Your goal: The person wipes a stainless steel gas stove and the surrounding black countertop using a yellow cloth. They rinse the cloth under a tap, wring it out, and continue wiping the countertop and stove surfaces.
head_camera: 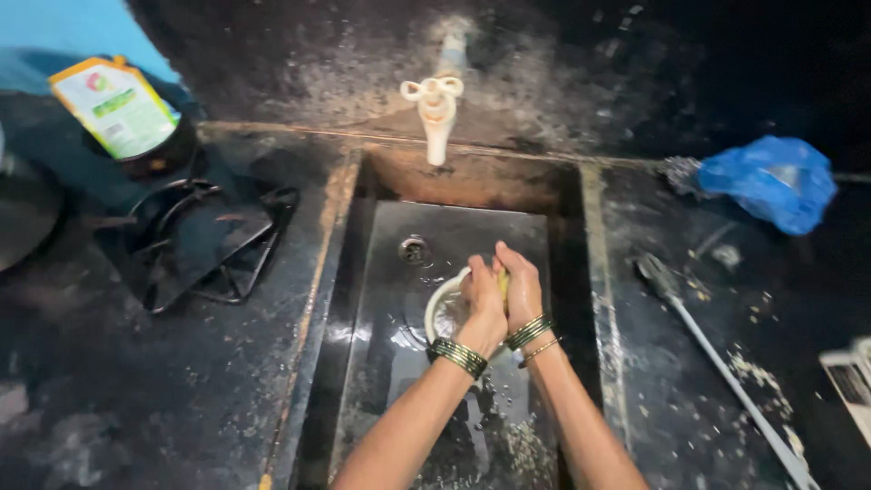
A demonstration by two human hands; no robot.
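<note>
We see both hands pressed together low in the sink (381, 272), over a white bowl (443, 308). The left hand (481, 304) curls at the bowl's rim; we cannot tell whether it grips. The right hand (519, 289) is closed around something yellow (502, 283), mostly hidden between the palms. Most of the bowl is covered. The tap (436, 107) stands above. A brush (717, 363) on the counter runs out of frame.

White bowl (445, 313) mostly hidden behind left hand (481, 304) and right hand (519, 290). Yellow item between palms barely visible, kind unclear. Long pale handle (726, 372) cut off at bottom edge. Grey pan (23, 213) cropped at left edge.
</note>
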